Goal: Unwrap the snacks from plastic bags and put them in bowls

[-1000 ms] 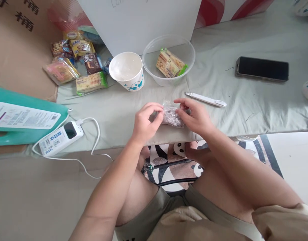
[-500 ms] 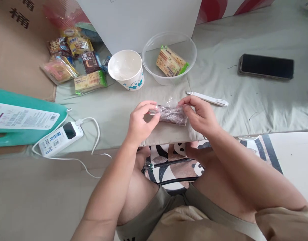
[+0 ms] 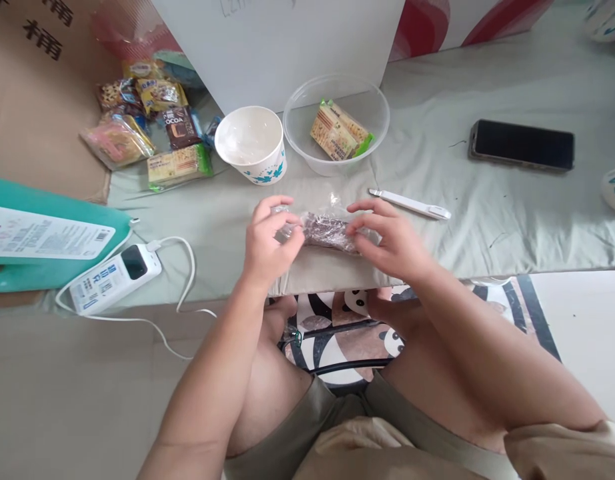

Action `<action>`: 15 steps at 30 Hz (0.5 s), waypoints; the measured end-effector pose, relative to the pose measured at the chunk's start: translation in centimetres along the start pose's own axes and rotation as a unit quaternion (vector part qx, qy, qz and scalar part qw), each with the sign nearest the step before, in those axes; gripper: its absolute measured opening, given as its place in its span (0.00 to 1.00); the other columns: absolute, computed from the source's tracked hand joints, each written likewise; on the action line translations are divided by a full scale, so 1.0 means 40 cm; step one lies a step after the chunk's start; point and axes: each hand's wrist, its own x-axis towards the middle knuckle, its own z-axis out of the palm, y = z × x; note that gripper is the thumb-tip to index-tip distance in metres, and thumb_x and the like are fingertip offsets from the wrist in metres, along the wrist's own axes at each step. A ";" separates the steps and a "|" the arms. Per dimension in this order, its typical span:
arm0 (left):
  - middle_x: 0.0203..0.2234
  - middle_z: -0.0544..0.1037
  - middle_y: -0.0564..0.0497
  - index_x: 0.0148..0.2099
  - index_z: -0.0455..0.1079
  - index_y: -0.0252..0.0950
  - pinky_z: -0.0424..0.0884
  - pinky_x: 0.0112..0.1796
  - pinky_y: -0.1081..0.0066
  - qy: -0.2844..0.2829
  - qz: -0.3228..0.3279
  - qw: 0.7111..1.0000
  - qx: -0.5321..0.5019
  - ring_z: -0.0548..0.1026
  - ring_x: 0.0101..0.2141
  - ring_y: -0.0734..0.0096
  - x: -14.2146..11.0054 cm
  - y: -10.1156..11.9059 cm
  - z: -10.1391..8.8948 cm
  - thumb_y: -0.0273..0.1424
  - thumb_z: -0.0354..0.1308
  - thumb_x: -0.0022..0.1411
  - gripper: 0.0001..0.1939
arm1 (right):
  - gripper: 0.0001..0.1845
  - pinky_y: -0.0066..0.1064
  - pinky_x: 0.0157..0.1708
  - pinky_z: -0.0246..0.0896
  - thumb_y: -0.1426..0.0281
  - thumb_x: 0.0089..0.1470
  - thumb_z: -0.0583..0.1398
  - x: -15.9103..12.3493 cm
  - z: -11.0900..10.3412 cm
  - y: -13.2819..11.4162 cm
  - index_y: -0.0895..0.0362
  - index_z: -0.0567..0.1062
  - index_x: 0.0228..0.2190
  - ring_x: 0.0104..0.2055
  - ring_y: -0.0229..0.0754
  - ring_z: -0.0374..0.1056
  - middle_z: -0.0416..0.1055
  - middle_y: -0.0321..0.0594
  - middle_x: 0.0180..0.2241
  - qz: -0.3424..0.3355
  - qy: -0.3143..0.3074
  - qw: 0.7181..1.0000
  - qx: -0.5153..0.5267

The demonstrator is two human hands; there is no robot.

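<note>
LH [image 3: 267,243] half open, thumb & fingertips curled by the 9 o'clock end of a dark flattish packet in clear crinkly plastic film [image 3: 326,230]; RH [image 3: 393,241] half open too, at its 3 o'clock end. Can't tell if either grips. Light, even fingertip pressure prob. best; thin film could snag/tear. Slim white plastic-handled tool [image 3: 412,205] btwn 2 & 3, clear round plastic bowl [image 3: 328,167] at 12, white paper cup w/ blue leaves [image 3: 266,168] at 10.

Well to the right of the right fingers [image 3: 372,205] lies a dark phone [image 3: 521,145]. Left of the left fingers [image 3: 273,219] are a white power bank [image 3: 115,279] with a white cable [image 3: 191,267], a teal jug [image 3: 52,215] and, farther off, a cardboard box [image 3: 62,113].
</note>
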 end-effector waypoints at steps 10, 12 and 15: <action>0.26 0.76 0.54 0.28 0.69 0.40 0.74 0.47 0.63 0.199 -0.159 0.955 -0.149 0.78 0.36 0.68 0.023 -0.082 -0.031 0.24 0.57 0.52 0.05 | 0.12 0.46 0.45 0.67 0.77 0.46 0.54 -0.008 -0.076 0.064 0.53 0.75 0.23 0.39 0.48 0.72 0.72 0.40 0.30 0.102 0.123 0.984 -0.081; 0.32 0.80 0.53 0.33 0.73 0.40 0.73 0.51 0.63 0.181 -0.113 0.961 -0.175 0.80 0.41 0.67 0.021 -0.073 -0.039 0.25 0.58 0.51 0.06 | 0.11 0.48 0.47 0.68 0.77 0.44 0.54 -0.014 -0.086 0.068 0.53 0.75 0.20 0.41 0.50 0.73 0.74 0.42 0.33 0.094 0.110 0.984 -0.108; 0.37 0.83 0.53 0.41 0.75 0.42 0.74 0.52 0.63 0.110 -0.015 0.975 -0.194 0.81 0.46 0.65 0.010 -0.041 -0.044 0.26 0.62 0.49 0.14 | 0.13 0.52 0.53 0.68 0.74 0.46 0.55 -0.021 -0.093 0.049 0.51 0.78 0.31 0.49 0.54 0.73 0.77 0.43 0.44 0.050 0.107 0.987 -0.110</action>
